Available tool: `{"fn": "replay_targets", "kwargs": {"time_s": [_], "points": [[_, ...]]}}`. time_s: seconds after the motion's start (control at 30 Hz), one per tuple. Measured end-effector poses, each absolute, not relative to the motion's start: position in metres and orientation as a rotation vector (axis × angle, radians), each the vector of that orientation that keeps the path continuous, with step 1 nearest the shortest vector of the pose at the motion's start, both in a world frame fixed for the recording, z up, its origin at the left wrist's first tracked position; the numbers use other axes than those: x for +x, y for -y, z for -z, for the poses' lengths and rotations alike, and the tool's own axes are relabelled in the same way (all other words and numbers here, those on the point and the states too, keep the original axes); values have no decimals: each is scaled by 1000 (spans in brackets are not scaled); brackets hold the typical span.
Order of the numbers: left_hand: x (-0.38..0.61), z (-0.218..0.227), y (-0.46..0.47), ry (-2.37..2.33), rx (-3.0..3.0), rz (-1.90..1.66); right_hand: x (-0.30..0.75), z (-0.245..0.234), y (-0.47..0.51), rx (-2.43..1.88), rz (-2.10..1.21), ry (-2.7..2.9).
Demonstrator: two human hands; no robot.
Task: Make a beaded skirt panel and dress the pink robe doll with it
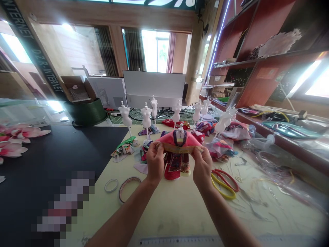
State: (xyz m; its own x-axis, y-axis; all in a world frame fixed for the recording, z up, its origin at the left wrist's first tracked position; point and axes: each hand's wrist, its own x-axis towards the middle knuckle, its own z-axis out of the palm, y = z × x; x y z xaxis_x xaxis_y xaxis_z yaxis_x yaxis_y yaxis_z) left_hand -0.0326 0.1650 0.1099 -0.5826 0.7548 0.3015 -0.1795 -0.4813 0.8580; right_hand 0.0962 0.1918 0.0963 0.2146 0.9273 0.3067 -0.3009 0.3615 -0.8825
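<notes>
In the middle of the head view a small mannequin (180, 129) wears a doll robe (169, 138) with pink upper part, dark collar and a dark patterned lower part over a red skirt (171, 171). My left hand (155, 160) pinches the robe's sleeve end on the left side. My right hand (202, 165) pinches the opposite sleeve end, and a yellowish band of cloth (178, 149) is stretched level between the two hands. The mannequin stands upright behind the cloth; its stand is hidden.
Several bare white mannequins (146, 116) stand behind, with folded doll clothes (125, 146) around them. A tape roll (128, 188) and small white ring (111, 185) lie left; yellow and red scissors handles (223, 187) lie right. A ruler (180, 240) runs along the front.
</notes>
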Motion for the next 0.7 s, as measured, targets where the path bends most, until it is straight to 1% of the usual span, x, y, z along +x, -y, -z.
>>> {"fn": "replay_targets", "kwargs": {"time_s": [0.27, 0.7], "points": [[-34, -106, -170, -1095, 950, -2093, 91, -97, -193, -817, -977, 986], [-33, -109, -172, -1029, 980, -1948, 82, -90, -201, -820, -1006, 954]]}}
